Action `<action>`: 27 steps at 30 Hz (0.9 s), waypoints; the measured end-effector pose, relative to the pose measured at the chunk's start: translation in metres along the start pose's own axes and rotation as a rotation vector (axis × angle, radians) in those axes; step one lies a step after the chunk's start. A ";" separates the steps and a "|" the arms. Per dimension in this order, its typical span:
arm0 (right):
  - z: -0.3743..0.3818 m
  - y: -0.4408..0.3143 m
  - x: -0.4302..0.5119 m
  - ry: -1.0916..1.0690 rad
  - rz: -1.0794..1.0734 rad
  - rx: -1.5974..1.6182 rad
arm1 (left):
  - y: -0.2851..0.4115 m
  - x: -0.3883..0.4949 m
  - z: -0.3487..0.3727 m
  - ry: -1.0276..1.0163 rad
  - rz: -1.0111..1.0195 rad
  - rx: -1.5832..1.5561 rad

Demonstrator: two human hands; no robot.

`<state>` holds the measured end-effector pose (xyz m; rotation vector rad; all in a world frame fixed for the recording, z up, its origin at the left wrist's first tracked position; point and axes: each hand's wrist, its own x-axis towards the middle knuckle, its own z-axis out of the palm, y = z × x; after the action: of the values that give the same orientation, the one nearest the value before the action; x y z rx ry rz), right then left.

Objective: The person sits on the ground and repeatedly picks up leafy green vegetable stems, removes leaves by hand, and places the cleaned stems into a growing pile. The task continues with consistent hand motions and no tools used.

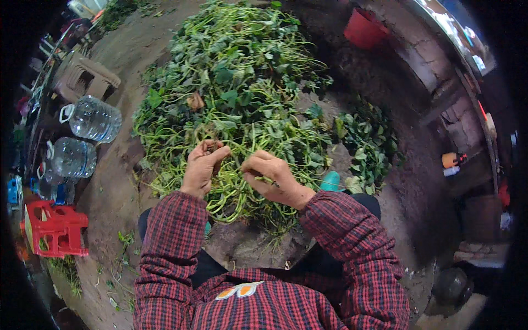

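A heap of long green leafy stems [241, 70], which look like sweet potato vines, lies on the ground before me. Above its near edge, my left hand [200, 169] pinches a stem between thumb and fingers, beside some brownish, withered bits. My right hand [272, 177] is just across from it, fingers curled around a green stem whose piece shows below the knuckles. Beneath and between both hands lie bare, bent stems [225, 208] in a loose bundle. Plucked-looking leaves [369, 144] form a smaller heap to the right.
Large clear plastic jugs [95, 119] stand at the left, near a beige plastic stool [84, 76] and a red plastic stool [55, 229]. A red bucket [365, 29] is at the far right. The teal toe of a shoe [331, 181] shows beside my right wrist.
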<state>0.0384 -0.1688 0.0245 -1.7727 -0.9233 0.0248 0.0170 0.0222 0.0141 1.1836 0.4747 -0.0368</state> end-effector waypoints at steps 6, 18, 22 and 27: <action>-0.005 -0.046 0.002 -0.332 -0.203 0.245 | -0.011 0.016 -0.011 0.086 0.043 -0.054; -0.010 -0.009 0.004 -0.215 0.763 0.276 | -0.006 -0.012 0.007 -0.122 0.157 0.207; -0.005 -0.002 0.000 -0.294 0.817 0.342 | -0.007 -0.020 0.011 -0.205 0.171 0.378; -0.098 0.026 0.008 0.323 0.783 0.400 | 0.004 -0.024 -0.005 -0.189 0.352 0.488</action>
<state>0.1012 -0.2448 0.0476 -1.5916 0.0466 0.3858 -0.0051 0.0233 0.0253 1.7113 0.0817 0.0413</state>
